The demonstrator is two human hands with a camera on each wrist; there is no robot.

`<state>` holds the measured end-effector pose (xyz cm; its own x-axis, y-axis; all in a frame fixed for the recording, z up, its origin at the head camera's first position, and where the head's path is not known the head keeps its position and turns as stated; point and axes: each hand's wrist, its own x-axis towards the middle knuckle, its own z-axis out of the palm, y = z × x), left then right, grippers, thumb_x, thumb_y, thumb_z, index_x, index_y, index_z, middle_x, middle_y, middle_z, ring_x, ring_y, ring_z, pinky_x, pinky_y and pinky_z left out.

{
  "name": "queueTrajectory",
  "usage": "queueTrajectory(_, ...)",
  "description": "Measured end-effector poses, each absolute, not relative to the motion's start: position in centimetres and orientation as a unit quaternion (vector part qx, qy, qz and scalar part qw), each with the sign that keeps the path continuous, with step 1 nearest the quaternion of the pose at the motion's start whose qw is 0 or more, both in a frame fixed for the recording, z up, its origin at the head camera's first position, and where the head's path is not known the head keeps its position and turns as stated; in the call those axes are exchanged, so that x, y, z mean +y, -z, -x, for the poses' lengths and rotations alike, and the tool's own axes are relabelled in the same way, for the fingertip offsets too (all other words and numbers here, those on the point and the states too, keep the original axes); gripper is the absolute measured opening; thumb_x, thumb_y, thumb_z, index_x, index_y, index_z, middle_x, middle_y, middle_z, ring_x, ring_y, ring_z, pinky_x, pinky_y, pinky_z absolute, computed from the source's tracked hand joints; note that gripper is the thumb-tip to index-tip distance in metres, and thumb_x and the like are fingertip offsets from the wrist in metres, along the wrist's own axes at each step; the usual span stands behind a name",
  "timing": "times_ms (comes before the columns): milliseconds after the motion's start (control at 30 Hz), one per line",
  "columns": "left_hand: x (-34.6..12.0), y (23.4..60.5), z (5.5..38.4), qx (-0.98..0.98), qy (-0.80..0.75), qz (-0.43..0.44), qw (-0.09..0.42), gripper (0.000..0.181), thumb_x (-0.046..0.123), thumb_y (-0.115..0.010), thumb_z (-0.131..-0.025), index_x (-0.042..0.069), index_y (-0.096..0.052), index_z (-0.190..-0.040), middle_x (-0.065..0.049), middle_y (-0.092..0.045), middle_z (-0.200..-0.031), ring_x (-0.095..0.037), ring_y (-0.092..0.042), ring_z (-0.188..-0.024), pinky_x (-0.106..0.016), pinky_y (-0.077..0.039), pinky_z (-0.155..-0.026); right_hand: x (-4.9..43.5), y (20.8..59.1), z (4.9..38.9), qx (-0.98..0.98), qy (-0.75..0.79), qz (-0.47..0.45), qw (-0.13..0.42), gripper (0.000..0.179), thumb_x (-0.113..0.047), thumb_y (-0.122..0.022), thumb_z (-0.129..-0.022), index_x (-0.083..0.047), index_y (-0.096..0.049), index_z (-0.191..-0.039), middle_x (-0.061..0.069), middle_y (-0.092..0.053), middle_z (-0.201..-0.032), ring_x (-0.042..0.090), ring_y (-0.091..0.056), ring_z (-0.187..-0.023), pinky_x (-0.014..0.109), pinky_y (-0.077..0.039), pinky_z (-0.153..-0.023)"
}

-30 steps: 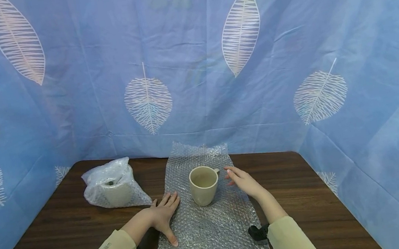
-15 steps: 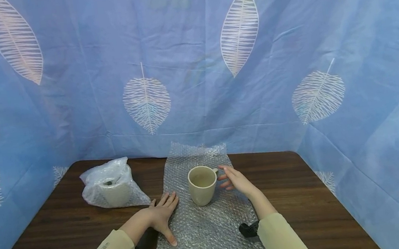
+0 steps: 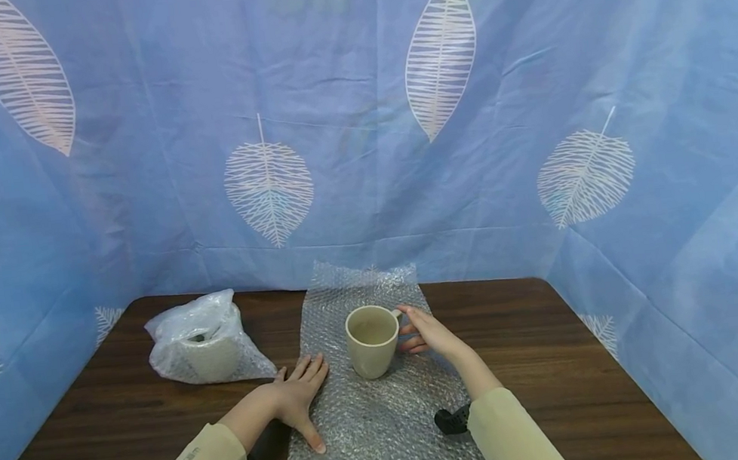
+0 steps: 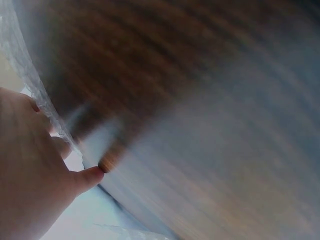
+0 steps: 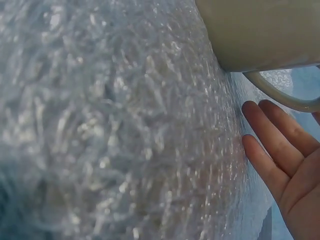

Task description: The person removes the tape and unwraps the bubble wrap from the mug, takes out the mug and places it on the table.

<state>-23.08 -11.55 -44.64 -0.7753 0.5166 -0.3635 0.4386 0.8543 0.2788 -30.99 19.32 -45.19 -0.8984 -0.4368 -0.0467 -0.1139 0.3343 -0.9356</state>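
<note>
A cream mug (image 3: 371,359) stands upright on a long sheet of bubble wrap (image 3: 379,441), its handle (image 5: 280,97) turned to the right. My right hand (image 3: 430,333) is at that handle with its fingers fairly straight. In the right wrist view several fingers of the right hand (image 5: 295,165) extend below the handle, and a fingertip meets it at the frame's edge; the thumb is hidden. Spread flat, my left hand (image 3: 296,401) rests across the wrap's left edge and the table. The left wrist view shows the left hand (image 4: 35,170) from the side, fingertips down.
A bubble-wrapped bundle (image 3: 207,343) with a pale cup-like thing inside stands left of the left hand. The brown wooden table (image 3: 519,349) ends at a blue leaf-patterned curtain (image 3: 342,111). A black strap-like device (image 3: 452,421) hangs at the right wrist.
My right hand has moved left, from beside the mug up to its handle. The left hand and the mug keep their places on the wrap.
</note>
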Motion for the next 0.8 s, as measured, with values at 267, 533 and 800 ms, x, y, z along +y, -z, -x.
queueTrajectory(267,-11.74,44.72,23.09,0.935,-0.099,-0.257,0.222,0.131,0.059,-0.084,-0.06,0.005,-0.01,-0.154,-0.014,0.003,-0.159,-0.033,0.005,-0.144,-0.064,-0.006,-0.107,18.74,45.23,31.0,0.805,0.551,0.165,0.145,0.062,-0.046,-0.022,-0.105,-0.005,-0.026,-0.151,0.023,-0.062,-0.115,0.037,-0.066,-0.094,0.045,-0.053,-0.079)
queueTrajectory(533,-11.64,45.1,23.25,0.935,-0.102,-0.258,0.221,0.132,0.06,-0.084,-0.059,0.007,-0.01,-0.154,-0.012,0.003,-0.159,-0.031,0.006,-0.144,-0.063,-0.004,-0.107,18.46,45.68,30.99,0.805,0.562,0.146,0.124,0.049,-0.041,-0.028,-0.106,-0.002,-0.043,-0.131,0.016,-0.065,-0.101,0.037,-0.067,-0.088,0.043,-0.054,-0.074)
queueTrajectory(800,-11.69,45.02,23.3,0.935,-0.108,-0.259,0.218,0.132,0.06,-0.084,-0.059,0.006,-0.01,-0.154,-0.013,0.003,-0.159,-0.032,0.007,-0.144,-0.063,-0.004,-0.107,18.59,45.55,30.86,0.796,0.568,0.166,0.128,0.04,-0.033,-0.031,-0.107,0.001,-0.039,-0.126,0.024,-0.059,-0.106,0.044,-0.064,-0.091,0.051,-0.052,-0.076)
